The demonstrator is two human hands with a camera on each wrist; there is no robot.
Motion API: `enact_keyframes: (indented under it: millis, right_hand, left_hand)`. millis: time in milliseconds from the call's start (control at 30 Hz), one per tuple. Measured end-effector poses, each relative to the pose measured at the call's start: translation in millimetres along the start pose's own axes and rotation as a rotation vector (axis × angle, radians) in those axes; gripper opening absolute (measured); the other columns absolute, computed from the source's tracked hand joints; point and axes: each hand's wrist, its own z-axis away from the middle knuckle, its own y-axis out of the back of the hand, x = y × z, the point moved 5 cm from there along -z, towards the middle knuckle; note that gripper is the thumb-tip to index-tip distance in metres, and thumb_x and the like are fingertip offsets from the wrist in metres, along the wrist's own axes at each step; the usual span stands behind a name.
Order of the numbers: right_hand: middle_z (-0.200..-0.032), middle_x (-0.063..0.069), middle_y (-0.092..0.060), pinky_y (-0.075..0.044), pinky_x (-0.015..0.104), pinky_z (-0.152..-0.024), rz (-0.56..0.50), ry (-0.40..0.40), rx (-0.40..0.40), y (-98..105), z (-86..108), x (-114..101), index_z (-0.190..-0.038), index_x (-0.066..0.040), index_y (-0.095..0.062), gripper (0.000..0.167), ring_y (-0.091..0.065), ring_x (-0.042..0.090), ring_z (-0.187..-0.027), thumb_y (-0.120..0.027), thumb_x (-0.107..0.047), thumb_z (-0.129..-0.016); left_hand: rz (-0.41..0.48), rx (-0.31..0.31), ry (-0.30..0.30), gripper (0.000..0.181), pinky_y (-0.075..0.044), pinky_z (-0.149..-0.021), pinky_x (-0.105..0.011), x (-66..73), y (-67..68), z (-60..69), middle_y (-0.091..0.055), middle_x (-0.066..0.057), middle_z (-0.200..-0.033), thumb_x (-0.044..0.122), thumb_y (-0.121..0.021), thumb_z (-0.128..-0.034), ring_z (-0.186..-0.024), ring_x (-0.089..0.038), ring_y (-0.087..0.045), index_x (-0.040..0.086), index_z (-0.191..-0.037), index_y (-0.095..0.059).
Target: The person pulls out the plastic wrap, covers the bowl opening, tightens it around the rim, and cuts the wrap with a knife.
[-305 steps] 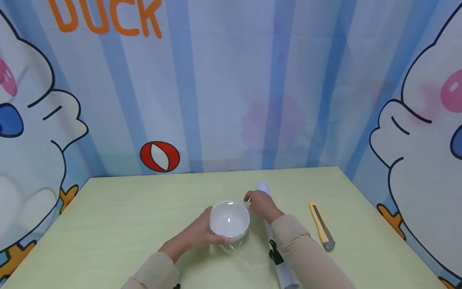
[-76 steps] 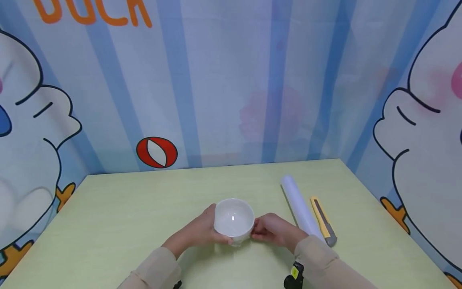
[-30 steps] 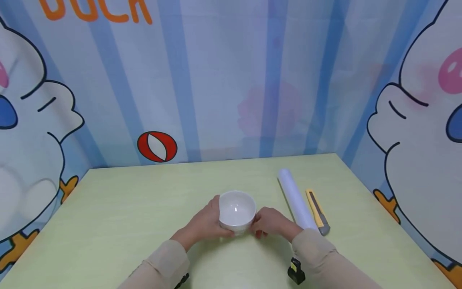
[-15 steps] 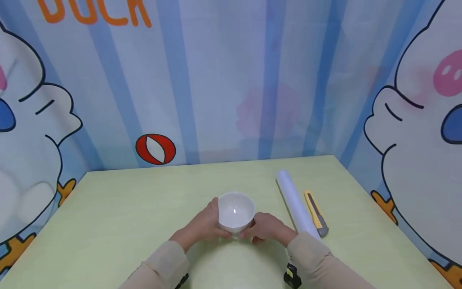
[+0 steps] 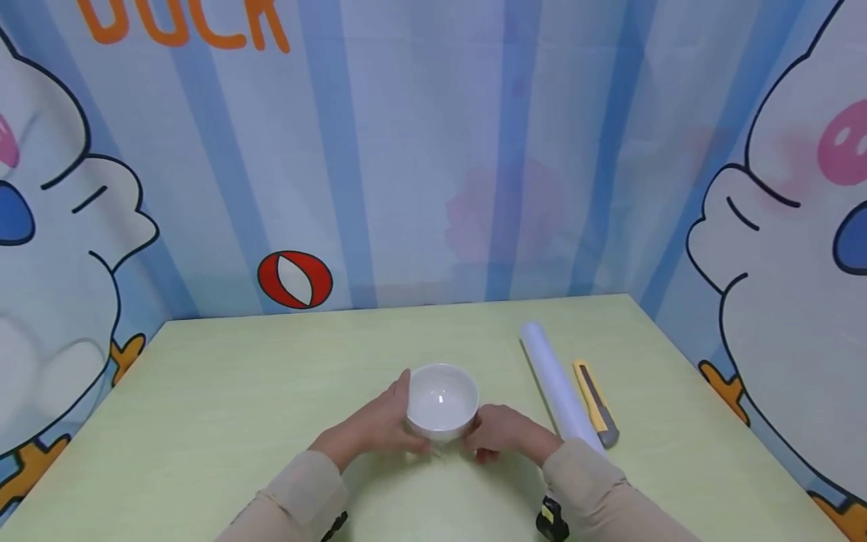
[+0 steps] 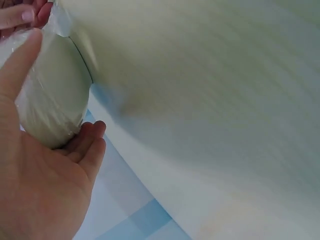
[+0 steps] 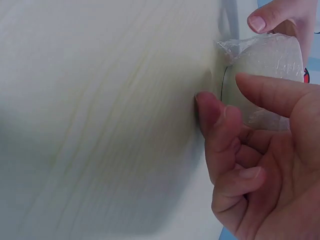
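A white bowl (image 5: 443, 403) with clear plastic wrap (image 7: 280, 55) drawn over its side is held just over the pale table. My left hand (image 5: 381, 423) grips it from the left, thumb on the near side and fingers round the far side, as the left wrist view shows. At the bowl's right side is my right hand (image 5: 506, 433). Its thumb lies close against the wrapped bowl in the right wrist view, the other fingers loosely bent, with no thing visible between thumb and fingers. Loose wrap gathers at the bowl's foot.
A pale lilac roll (image 5: 558, 380) lies on the table (image 5: 271, 391) to the right, partly behind the right sleeve. Beside it is a yellow and grey box cutter (image 5: 597, 405). A printed curtain (image 5: 433, 150) stands behind the table.
Since the earliest frame the roll has shifted right and the right hand has come down beside the bowl. In the last half second the right thumb has drawn back from beneath the bowl.
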Motion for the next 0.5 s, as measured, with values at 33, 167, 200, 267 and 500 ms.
enact_keyframes:
  millis: [33,167,200,267,500]
  right_hand:
    - [-0.061,0.002,-0.063,-0.043,0.023,-0.053,0.003,-0.006,-0.007,-0.1,-0.2,0.6,-0.071,-0.008,-0.059,0.017,-0.053,0.012,-0.052,-0.07,-0.019,-0.077]
    - [-0.064,0.001,-0.062,-0.045,0.024,-0.055,0.035,-0.025,-0.026,3.7,1.7,2.1,-0.076,-0.008,-0.059,0.017,-0.055,0.013,-0.057,-0.07,-0.021,-0.078]
    - [-0.065,0.001,-0.062,-0.045,0.024,-0.055,0.045,-0.028,-0.025,5.8,2.5,2.5,-0.077,-0.008,-0.06,0.017,-0.055,0.013,-0.058,-0.069,-0.022,-0.079]
    - [-0.066,0.002,-0.062,-0.045,0.025,-0.057,0.064,-0.035,-0.022,11.1,4.2,3.4,-0.079,-0.008,-0.061,0.016,-0.056,0.013,-0.06,-0.067,-0.023,-0.081]
    - [-0.071,0.0,-0.06,-0.04,0.025,-0.058,0.093,-0.002,0.062,29.6,6.4,8.1,-0.082,-0.011,-0.06,0.015,-0.05,0.012,-0.066,-0.06,-0.024,-0.088]
  left_hand:
    - [0.002,-0.005,0.011,0.122,-0.03,-0.106,-0.052,-0.6,0.0,0.5,-0.025,-0.017,-0.148,0.041,-0.081,-0.064,-0.133,-0.032,-0.031,0.004,-0.147,0.0]
    - [0.044,-0.009,-0.001,0.128,-0.024,-0.109,-0.053,-0.5,1.9,2.9,-0.013,-0.016,-0.153,0.04,-0.081,-0.0646,-0.139,-0.032,-0.02,0.006,-0.146,0.011]
    - [0.059,-0.007,-0.008,0.128,-0.024,-0.109,-0.053,-0.5,3.2,3.4,-0.013,-0.016,-0.153,0.039,-0.081,-0.0649,-0.14,-0.032,-0.019,0.007,-0.146,0.012]
    - [0.077,0.006,-0.025,0.125,-0.025,-0.109,-0.053,-1.1,7.3,4.2,-0.014,-0.016,-0.153,0.04,-0.08,-0.0666,-0.14,-0.032,-0.02,0.008,-0.147,0.011]
    - [0.006,0.104,0.009,0.102,-0.022,-0.111,-0.05,-5.9,27.8,10.3,-0.012,-0.004,-0.155,0.056,-0.061,-0.0793,-0.142,-0.025,-0.014,0.016,-0.149,0.002]
